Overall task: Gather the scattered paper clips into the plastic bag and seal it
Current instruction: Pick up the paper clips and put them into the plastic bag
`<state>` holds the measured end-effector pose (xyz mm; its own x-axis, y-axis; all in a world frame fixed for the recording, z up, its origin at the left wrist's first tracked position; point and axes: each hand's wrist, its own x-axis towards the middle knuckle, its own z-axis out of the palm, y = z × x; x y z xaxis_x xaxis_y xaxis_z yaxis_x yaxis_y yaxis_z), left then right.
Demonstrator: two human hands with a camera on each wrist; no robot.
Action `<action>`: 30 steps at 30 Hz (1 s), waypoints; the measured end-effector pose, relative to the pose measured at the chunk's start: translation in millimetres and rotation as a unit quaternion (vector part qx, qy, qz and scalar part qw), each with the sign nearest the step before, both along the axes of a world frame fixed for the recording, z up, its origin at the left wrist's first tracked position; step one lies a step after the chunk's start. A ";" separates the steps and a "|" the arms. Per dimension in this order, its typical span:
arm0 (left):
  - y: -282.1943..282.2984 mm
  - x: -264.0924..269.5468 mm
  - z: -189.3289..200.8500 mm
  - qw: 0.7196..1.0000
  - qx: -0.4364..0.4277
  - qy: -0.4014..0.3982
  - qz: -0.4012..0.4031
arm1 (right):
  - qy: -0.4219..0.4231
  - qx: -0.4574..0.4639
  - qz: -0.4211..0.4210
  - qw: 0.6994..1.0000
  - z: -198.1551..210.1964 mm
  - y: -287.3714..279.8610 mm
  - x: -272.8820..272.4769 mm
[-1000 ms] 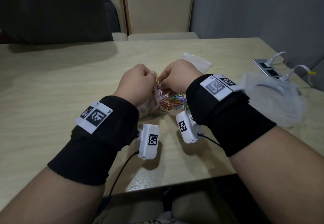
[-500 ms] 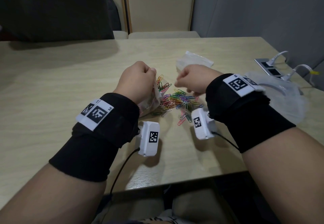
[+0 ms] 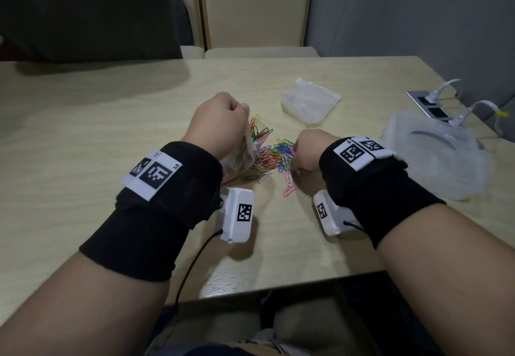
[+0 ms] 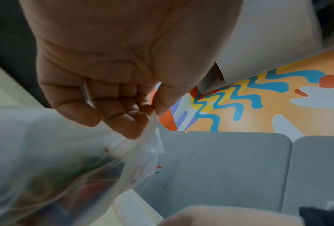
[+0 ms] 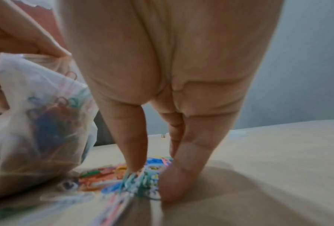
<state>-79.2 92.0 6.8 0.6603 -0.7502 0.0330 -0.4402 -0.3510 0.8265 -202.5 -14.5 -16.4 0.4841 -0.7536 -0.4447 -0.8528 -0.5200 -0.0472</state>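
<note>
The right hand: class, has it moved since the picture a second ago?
Yes. The right hand has left the plastic bag, which the left hand holds, and dropped to the paper clips on the table.

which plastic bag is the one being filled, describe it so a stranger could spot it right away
On the pale wooden table, find the heap of coloured paper clips near the front edge. The plastic bag stands at its left, pinched by the left hand. Unlike the flat empty bag farther back, it already holds clips.
</note>
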 end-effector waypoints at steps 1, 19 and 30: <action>0.3 0.1 0.2 1.000 0.001 -0.003 0.001 | -0.022 0.000 -0.001 1.000 -0.8 -1.2 1.9; 3.3 -0.8 0.4 1.000 -0.007 0.001 0.004 | -0.041 -0.030 0.026 0.998 -60.0 -36.2 35.8; 3.3 -2.1 -1.4 1.000 -0.010 0.004 0.006 | -0.301 0.006 -0.128 0.945 -0.5 -9.1 8.1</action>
